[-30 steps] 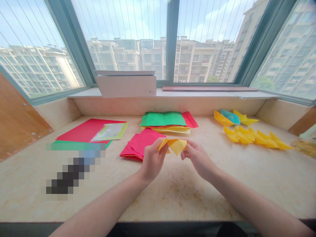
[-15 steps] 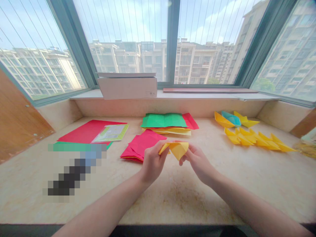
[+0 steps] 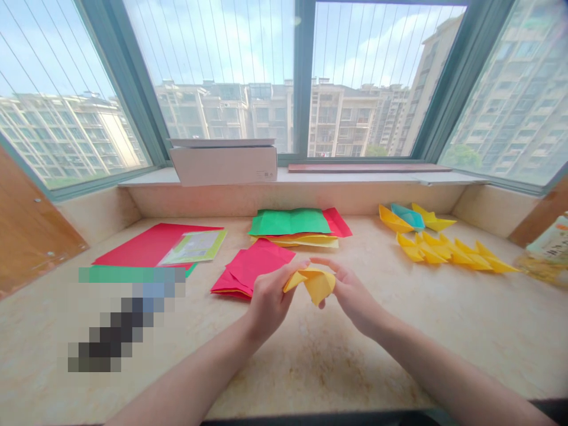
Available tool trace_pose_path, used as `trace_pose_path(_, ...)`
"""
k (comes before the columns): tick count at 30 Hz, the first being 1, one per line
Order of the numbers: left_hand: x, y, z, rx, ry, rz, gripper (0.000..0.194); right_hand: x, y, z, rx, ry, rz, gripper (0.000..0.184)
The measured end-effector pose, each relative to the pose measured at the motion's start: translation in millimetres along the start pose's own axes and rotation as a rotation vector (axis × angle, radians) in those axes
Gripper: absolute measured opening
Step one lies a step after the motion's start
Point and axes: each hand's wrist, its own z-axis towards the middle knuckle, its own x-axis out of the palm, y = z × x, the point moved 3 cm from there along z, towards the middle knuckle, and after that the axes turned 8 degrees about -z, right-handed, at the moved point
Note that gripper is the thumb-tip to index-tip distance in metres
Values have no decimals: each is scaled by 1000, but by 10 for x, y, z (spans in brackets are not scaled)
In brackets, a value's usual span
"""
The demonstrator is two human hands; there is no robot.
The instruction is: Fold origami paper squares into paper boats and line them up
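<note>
shifted across behind the upper edge of the folded yellow paper (image 3: 320,285) are fingers of the right hand (image 3: 352,293); the paper is pinched between it and the left hand (image 3: 270,299), above the mottled beige counter (image 3: 328,373). the stacked red paper sheets (image 3: 254,266) are partly blocked from view by the left hand. yellow paper boats (image 3: 455,251) and a blue paper boat (image 3: 409,217) are grouped at right. a white cardboard box (image 3: 224,165) is set on the pale windowsill (image 3: 332,177).
</note>
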Motion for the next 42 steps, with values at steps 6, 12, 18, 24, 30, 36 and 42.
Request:
trace_pose_path(6, -10, 51, -23, -25, -40, 44, 21, 57, 100, -9, -15, 67, 0, 35)
trace_pose_path(12, -8, 81, -9, 24, -3, 50, 24, 20, 77, 19, -38, 53, -92, 19)
trace_pose_path(18, -6, 82, 43, 104, 51, 58, 28, -46, -51, 108, -11, -57, -65, 27)
trace_pose_path(24, 9, 104, 55, 139, 89, 52, 29, -30, -28, 139, -12, -27, -1, 25)
trace_pose_path(30, 59, 200, 62, -149, -12, -70, 21, -16, -22, 180, -135, -60, -44, 25)
trace_pose_path(36, 109, 345, 89, -559, -241, -551, 31, -21, -41, 96, -372, -172, -580, 31)
trace_pose_path(42, 148, 395, 82, -666, -224, -720, 34, -3, 19, -13, -631, -146, -934, 52)
